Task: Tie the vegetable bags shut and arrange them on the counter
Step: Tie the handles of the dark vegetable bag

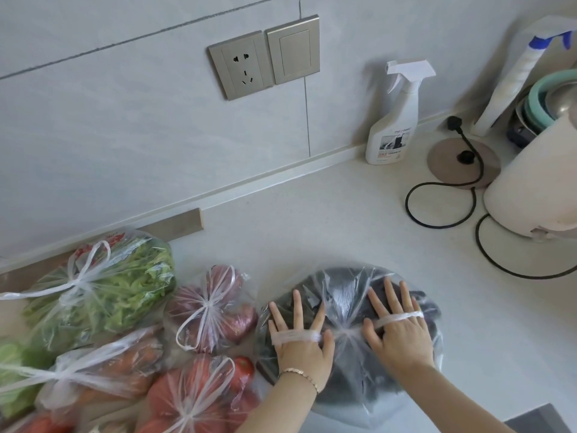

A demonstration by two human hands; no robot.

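Observation:
A clear plastic bag of dark purple vegetables point(343, 295) lies on the pale counter point(343, 220), its top gathered into a knot between my hands. My left hand point(299, 335) lies flat on the bag's left side, one handle loop stretched across its fingers. My right hand point(396, 326) lies flat on the right side, with the other loop across its fingers. To the left sit tied bags: leafy greens point(103, 285), red onions point(212, 307), carrots point(103, 370) and tomatoes point(193, 398).
A white spray bottle point(396, 120) stands against the tiled wall. At the right are a kettle base point(462, 164) with a black cord point(437, 210), a white kettle point(537, 189) and stacked pots. A wall socket point(240, 64) is above.

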